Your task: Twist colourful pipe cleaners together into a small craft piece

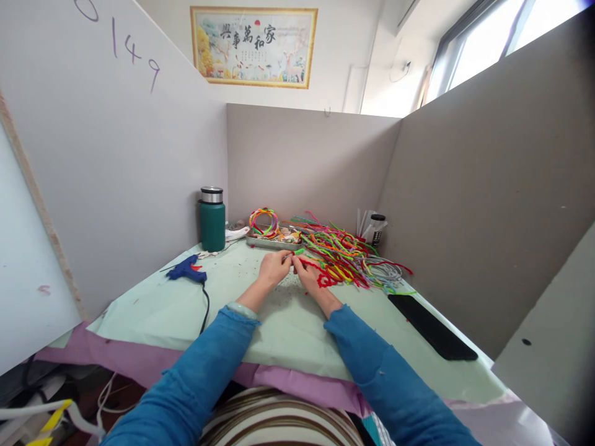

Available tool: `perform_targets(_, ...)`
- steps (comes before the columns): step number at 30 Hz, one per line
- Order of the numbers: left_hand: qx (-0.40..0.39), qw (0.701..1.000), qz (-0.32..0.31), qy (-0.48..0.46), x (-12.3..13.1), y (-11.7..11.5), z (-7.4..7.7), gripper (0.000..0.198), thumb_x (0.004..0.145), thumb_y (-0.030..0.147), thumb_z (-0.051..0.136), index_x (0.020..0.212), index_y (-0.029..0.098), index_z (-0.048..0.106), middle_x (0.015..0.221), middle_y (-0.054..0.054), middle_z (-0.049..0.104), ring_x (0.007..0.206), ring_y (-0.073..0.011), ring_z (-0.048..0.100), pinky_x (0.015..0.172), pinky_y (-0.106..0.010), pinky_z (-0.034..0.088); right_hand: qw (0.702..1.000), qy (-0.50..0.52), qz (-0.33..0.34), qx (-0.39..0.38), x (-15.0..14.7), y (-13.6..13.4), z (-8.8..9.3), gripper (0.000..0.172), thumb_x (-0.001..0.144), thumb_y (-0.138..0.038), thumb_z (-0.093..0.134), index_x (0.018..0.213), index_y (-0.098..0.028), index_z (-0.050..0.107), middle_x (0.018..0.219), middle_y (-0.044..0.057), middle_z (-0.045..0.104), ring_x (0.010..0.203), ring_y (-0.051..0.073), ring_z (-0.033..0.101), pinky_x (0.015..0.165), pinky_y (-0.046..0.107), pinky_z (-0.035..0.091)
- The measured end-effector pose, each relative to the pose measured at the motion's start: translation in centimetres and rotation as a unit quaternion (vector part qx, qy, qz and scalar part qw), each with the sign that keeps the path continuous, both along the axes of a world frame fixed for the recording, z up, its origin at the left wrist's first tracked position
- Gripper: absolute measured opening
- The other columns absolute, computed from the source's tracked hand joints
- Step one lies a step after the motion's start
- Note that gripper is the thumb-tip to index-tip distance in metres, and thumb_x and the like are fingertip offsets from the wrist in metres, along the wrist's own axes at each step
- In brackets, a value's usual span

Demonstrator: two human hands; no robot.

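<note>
My left hand (273,270) and my right hand (307,276) meet above the middle of the table, fingertips pinched close together. Between them is a red pipe cleaner (325,277), whose bent, looped length trails over the back of my right hand. A short green piece (299,251) shows just beyond the fingertips; whether it is joined to the red one I cannot tell. Right behind my right hand spreads a heap of many-coloured pipe cleaners (346,248). My fingers partly hide the spot where they grip.
A blue glue gun (186,269) with a black cord lies left, near a green flask (212,220). Behind my hands stands a metal tray (264,242) holding a colourful ring (264,223) and small bits. A black flat object (432,326) lies right; a black-lidded jar (377,229) stands behind the heap.
</note>
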State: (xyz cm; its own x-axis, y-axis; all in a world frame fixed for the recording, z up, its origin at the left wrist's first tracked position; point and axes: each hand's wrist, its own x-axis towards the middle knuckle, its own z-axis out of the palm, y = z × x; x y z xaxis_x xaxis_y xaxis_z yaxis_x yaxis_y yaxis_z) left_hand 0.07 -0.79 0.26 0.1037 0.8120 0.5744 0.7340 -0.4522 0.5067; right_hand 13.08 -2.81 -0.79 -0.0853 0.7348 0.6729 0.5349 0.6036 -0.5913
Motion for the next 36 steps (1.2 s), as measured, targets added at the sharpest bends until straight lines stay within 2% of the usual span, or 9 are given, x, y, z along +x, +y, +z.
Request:
perform_targets(20,-0.001,1.000,-0.008,0.030,0.02,-0.20,0.03,0.032,0.083,0.028,0.043,0.098,0.021,0.070,0.091,-0.005,0.072,0.081,-0.0161,0.063,0.069,-0.022,0.042,0.999,-0.040,-0.004,0.001,0.18,0.51,-0.50,0.041,0.089,-0.041,0.031,0.058,-0.020,0.049,0.057,-0.001,0.055,0.057,0.013,0.050,0.061,0.024,0.035)
perform_targets(36,-0.021,0.999,-0.006,0.049,-0.01,-0.25,0.11,0.032,0.082,0.027,0.044,0.099,0.021,0.070,0.092,-0.006,0.072,0.085,-0.0174,0.062,0.072,-0.023,0.042,0.998,-0.069,0.006,-0.016,0.30,0.50,-0.44,0.045,0.089,-0.040,0.030,0.053,-0.020,0.047,0.058,-0.001,0.056,0.060,0.012,0.051,0.063,0.025,0.035)
